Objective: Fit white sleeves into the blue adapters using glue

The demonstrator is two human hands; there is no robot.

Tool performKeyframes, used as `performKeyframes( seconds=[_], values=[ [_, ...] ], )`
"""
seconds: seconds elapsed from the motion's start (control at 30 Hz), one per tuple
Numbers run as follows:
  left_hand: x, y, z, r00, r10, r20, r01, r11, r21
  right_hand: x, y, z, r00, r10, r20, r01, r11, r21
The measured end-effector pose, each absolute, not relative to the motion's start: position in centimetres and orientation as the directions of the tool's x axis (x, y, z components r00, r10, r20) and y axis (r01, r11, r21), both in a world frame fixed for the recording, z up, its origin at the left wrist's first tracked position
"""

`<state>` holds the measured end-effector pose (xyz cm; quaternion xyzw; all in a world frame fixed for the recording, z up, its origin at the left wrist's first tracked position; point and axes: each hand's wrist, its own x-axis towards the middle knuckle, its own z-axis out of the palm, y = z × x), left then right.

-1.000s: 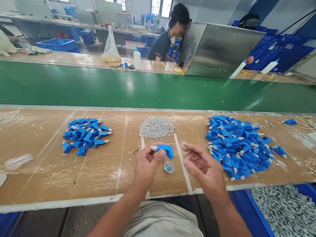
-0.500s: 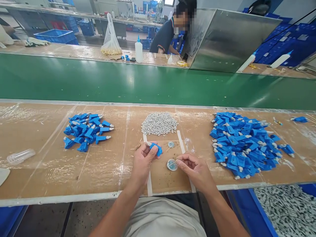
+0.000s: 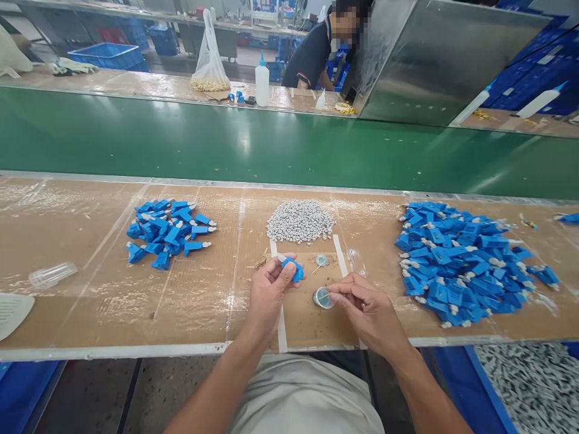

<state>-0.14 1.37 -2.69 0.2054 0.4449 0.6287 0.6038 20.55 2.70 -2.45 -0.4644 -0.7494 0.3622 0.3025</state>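
Observation:
My left hand (image 3: 270, 289) is closed on a small blue plastic part (image 3: 296, 271) with a whitish tip, held above the table between thumb and fingers. Between its thumb and fingertips my right hand (image 3: 364, 304) pinches a thin stick (image 3: 332, 294). The stick's far end reaches into a small round dish (image 3: 318, 303) of bluish, clear-looking stuff. Behind the dish lies a smaller round lid-like piece (image 3: 321, 260) with another thin stick across it. Small grey pieces (image 3: 301, 222) form a heap beyond my hands.
Similar blue parts lie in a small pile (image 3: 169, 232) at left and a large pile (image 3: 461, 259) at right. A clear plastic tube-like container (image 3: 53, 275) lies far left. Beyond the green belt (image 3: 203, 141), a person (image 3: 310, 57) bends beside a metal housing (image 3: 434, 66).
The whole view has shifted slightly, so things appear a little further right and higher. Both hands keep their holds, and the stick stays at the dish.

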Motion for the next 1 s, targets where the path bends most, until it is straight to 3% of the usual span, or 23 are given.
performKeyframes(
  seconds=[0.27, 0.37, 0.53, 0.7, 1.0],
  values=[
    [0.0, 1.3, -2.6, -0.202, 0.936, -0.288, -0.585, 0.121, 0.802, 20.4, 3.5, -1.1, -0.569, 0.781, 0.258, 0.511, 0.582, -0.633],
    [0.0, 1.3, -2.6, -0.209, 0.931, -0.3, -0.59, 0.125, 0.798, 19.8, 3.7, -1.1, -0.592, 0.749, 0.297, 0.483, 0.625, -0.614],
    [0.0, 1.1, -3.0, -0.206, 0.929, -0.307, -0.589, 0.133, 0.797, 19.5, 4.0, -0.9, -0.602, 0.748, 0.279, 0.453, 0.607, -0.653],
    [0.0, 1.1, -3.0, -0.204, 0.929, -0.308, -0.593, 0.134, 0.794, 21.4, 4.5, -0.1, -0.47, 0.857, 0.212, 0.55, 0.473, -0.689],
    [0.2, 1.2, -3.0, -0.197, 0.93, -0.309, -0.596, 0.137, 0.791, 20.1, 4.8, -1.9, -0.519, 0.842, 0.148, 0.543, 0.458, -0.704]
  ],
)
